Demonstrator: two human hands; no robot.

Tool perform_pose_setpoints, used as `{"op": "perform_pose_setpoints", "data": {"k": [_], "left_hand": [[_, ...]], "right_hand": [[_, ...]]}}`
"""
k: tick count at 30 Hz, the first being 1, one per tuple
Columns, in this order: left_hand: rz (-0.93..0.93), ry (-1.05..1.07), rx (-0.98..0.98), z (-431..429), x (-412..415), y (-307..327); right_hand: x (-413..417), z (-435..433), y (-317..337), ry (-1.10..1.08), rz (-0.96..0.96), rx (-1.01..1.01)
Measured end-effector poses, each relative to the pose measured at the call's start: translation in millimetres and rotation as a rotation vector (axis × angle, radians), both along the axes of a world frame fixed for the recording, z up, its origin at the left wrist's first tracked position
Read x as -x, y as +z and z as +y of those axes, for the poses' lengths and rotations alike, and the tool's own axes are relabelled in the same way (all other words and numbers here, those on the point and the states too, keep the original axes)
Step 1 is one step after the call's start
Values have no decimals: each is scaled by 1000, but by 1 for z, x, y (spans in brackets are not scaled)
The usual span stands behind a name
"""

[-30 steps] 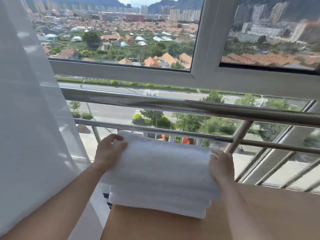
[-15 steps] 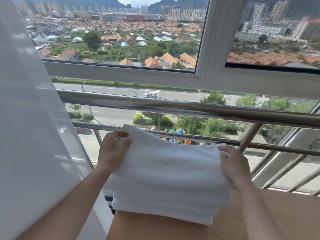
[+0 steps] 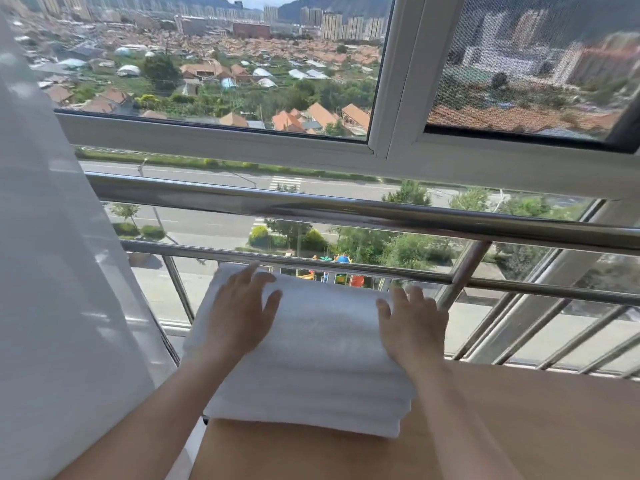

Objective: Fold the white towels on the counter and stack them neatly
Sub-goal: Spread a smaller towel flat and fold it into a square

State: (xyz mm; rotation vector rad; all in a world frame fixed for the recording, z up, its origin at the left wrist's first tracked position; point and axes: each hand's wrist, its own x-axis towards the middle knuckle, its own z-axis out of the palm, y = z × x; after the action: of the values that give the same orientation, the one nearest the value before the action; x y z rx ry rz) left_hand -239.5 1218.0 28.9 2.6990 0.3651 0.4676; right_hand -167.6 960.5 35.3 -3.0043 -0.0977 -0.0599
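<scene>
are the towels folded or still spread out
Folded: the white towels lie as a layered stack on the counter, with both hands flat on top.

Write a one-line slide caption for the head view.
Left hand and right hand rest flat on the stack of folded white towels on the wooden counter, by a metal railing.

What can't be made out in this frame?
Head view only.
Towel count: layers of the stack blur together at its near edge.
Stack top under the left hand and right hand: covered by the palms.
Counter: cut off by the bottom and right edges.
Room's left side: hidden by the curtain.
</scene>
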Motion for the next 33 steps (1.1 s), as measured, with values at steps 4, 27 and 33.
{"op": "perform_pose_setpoints", "data": {"k": [4,27,33], "left_hand": [[131,-285,-83,-46,-20,-7],[411,-363,-226,-51,-24,-27],[435,-117,-306,34,-12,-35]], "right_hand": [[9,52,-6,250,91,-148],[2,55,-30,311,194,-65],[-5,27,-40,198,231,-32]]}}
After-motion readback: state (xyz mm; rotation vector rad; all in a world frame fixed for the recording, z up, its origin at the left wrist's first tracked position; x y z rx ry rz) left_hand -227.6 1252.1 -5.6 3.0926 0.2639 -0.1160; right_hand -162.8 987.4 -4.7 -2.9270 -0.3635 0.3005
